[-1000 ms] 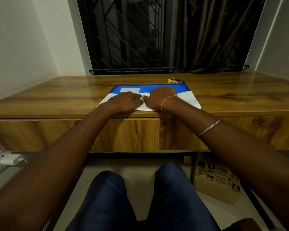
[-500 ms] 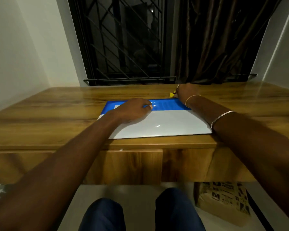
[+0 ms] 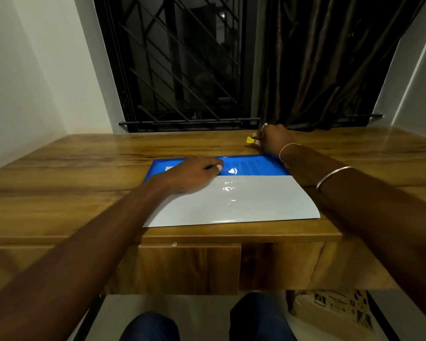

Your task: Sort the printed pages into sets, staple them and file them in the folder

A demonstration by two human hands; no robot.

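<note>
Blue at its far strip and covered by a glossy white sheet nearer the person, the folder lay flat near the front edge of the wooden desk. The left hand rested on its far-left part, fingers loosely bent with the tips on the blue and grasping nothing visible. Just beyond the folder's far-right corner, the right hand had its fingers curled round what looked like a small yellow stapler, mostly hidden, below the dark curtain.
</note>
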